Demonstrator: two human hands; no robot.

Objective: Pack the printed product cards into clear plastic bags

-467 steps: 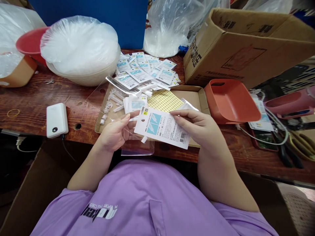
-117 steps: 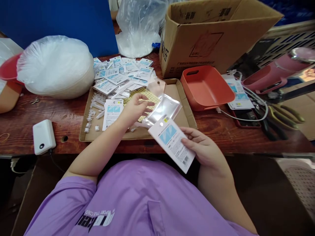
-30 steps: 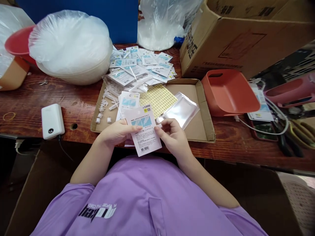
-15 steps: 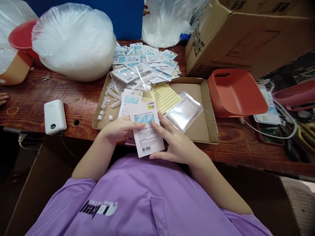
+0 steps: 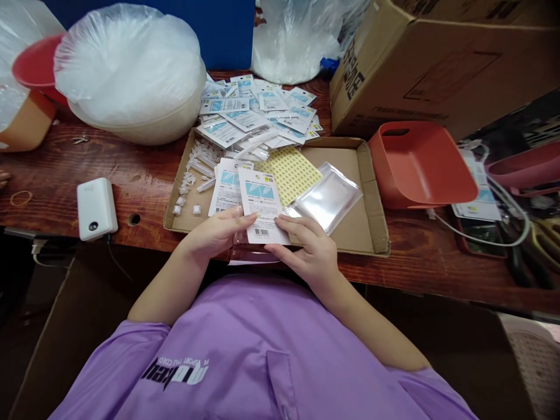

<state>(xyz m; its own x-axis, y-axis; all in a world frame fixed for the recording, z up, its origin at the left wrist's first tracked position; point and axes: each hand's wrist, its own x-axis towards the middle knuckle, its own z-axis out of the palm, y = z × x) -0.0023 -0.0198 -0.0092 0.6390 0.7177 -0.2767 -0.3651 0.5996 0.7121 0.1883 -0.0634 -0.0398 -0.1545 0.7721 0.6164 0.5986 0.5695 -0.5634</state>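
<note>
A white printed product card [image 5: 262,201] with a blue picture panel and a barcode is held between my two hands, over the front edge of a shallow cardboard tray [image 5: 365,249]. My left hand [image 5: 217,232] pinches its lower left side, thumb on top. On the lower right, my right hand [image 5: 311,248] grips the edge between fingers and thumb. More cards [image 5: 225,189] lie in the tray just beyond my left hand. Past the held card is a yellow sticker sheet [image 5: 294,175], partly covered by clear plastic bags [image 5: 328,195].
Small clear plastic pieces [image 5: 188,181] fill the tray's left side. Packed cards [image 5: 262,111] are heaped behind it. A white power bank [image 5: 97,209] and a bag-covered bowl [image 5: 135,125] stand left; a red bin [image 5: 424,169] and a large carton [image 5: 441,76] stand right.
The held card has moved away from my body toward the tray and tipped back. Both hands went with it, and my right hand's fingers are now lower on the card.
</note>
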